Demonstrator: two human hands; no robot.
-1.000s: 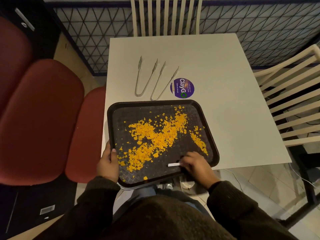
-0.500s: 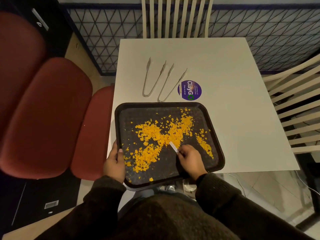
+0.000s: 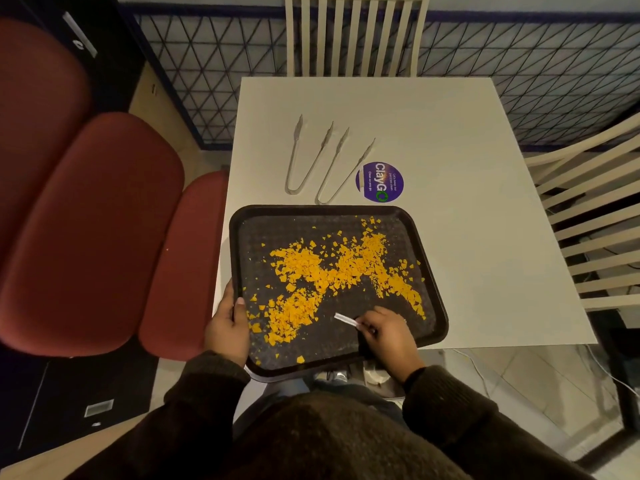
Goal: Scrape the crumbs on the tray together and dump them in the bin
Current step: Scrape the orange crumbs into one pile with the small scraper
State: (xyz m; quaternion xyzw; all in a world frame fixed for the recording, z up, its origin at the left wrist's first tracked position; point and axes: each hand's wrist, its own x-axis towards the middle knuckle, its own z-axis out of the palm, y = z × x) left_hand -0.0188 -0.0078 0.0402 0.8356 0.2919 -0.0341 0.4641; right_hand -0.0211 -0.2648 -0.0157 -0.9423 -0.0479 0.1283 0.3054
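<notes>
A dark rectangular tray (image 3: 429, 271) lies at the near edge of a white table and hangs partly over it. Orange crumbs (image 3: 332, 271) are spread across its middle in a loose band from lower left to upper right. My left hand (image 3: 227, 327) grips the tray's left rim, thumb on top. My right hand (image 3: 388, 332) hovers over the tray's near right part and pinches a small white flat scraper (image 3: 344, 319), whose tip points left toward the crumbs. No bin is in view.
Two metal tongs (image 3: 311, 161) and a round purple sticker (image 3: 379, 181) lie on the white table (image 3: 467, 168) beyond the tray. Red padded seats (image 3: 93, 220) stand to the left, pale wooden chairs (image 3: 356, 32) behind and to the right.
My right hand pushed the scraper up into the crumbs, then drew back toward the tray's near edge. The crumbs sit more bunched in the middle. My left hand stayed on the rim.
</notes>
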